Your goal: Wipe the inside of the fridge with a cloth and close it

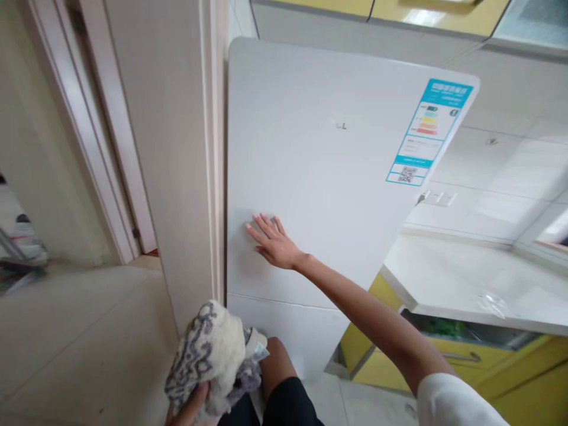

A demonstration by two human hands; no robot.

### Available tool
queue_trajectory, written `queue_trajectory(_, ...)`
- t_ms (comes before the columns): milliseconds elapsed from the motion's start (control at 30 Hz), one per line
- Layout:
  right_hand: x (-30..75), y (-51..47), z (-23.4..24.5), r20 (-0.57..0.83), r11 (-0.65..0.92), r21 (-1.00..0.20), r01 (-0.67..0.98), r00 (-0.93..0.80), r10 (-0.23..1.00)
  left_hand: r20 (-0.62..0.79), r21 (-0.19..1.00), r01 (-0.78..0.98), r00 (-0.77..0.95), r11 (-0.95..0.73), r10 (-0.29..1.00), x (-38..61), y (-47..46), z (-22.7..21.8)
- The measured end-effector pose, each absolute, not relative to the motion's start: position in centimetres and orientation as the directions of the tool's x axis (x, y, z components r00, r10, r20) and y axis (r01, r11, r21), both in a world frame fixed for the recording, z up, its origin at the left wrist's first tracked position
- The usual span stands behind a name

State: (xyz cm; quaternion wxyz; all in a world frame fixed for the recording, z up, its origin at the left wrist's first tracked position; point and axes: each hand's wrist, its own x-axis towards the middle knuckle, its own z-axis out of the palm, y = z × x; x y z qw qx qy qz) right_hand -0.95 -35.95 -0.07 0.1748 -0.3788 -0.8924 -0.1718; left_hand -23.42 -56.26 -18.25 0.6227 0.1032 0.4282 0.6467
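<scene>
My right hand (pixel 278 245) reaches out with its fingers spread, lying flat against the left side of a white refrigerator's upper door (pixel 310 177). A seam runs across the front below that hand, with a lower door (pixel 284 325) under it. At the bottom of the view my left hand (pixel 194 403) grips a bunched cream and grey patterned towel (pixel 217 346), which has a small white label. Most of the left hand's fingers are hidden by the folds. A blue and white energy label (pixel 430 131) is stuck at the door's upper right.
A pale door frame (pixel 177 148) stands tight against the refrigerator's left side. To the right is a white countertop (pixel 457 278) above yellow cabinets (pixel 461 355). Yellow wall cabinets (pixel 435 15) hang above. Wall sockets (pixel 439 197) sit behind the refrigerator's right edge.
</scene>
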Motion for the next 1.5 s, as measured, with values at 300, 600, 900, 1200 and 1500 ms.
queue_trajectory(300, 3.5, -50.3, -2.6, 0.589, 0.841, -0.317, 0.439, -0.604, 0.537, -0.157, 0.801, -0.589, -0.387, -0.113, 0.908, -14.5, -52.0, -9.9)
queue_trajectory(600, 10.1, -55.2, -5.6, 0.579, 0.58, -0.282, 0.764, -0.347, 0.738, 0.032, 0.847, -0.53, 0.129, 0.042, 0.991, -3.2, -52.2, -11.4)
queue_trajectory(900, 17.3, -57.5, -5.4, 0.832, 0.32, -0.343, 0.883, 0.127, 0.54, 0.391, 0.727, -0.662, 0.619, 0.185, 0.682, 3.7, -53.4, -6.4)
queue_trajectory(1200, 29.5, -55.8, -3.5, 0.929, 0.081, -0.293, 0.953, 0.264, 0.259, 0.317, 0.87, -0.49, 0.643, 0.057, 0.697, 3.8, -50.4, -10.1)
queue_trajectory(1500, 42.9, -53.8, -7.1, 0.302, -0.529, -0.074, 0.846, 0.524, 0.796, -0.094, 0.969, 0.244, 0.244, 0.033, 0.965, -6.6, -47.1, -26.2)
